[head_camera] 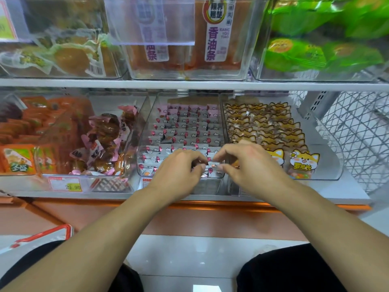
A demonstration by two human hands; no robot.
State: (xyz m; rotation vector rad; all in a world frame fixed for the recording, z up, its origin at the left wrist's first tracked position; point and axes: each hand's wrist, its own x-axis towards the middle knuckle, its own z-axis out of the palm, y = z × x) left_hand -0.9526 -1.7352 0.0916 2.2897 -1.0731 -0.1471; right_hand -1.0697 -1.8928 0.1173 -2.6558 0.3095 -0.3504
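Note:
A clear plastic bin [147, 123] on the lower shelf holds several rows of small grey-and-pink snack packets [189, 131]. My left hand [179, 171] and my right hand [246, 163] reach over its front rim, fingers curled. Between their fingertips they pinch one small grey packet [213, 165] at the front of the bin. The packets under my palms are hidden.
Right of it, a clear bin of cat-print packets [303, 163]. Left, a bin of brown snacks in pink wrappers [105, 140] and orange packets [19, 159]. A price tag [65, 184] hangs on the shelf edge. The upper shelf [189, 84] carries more clear bins. A wire basket [357, 133] stands right.

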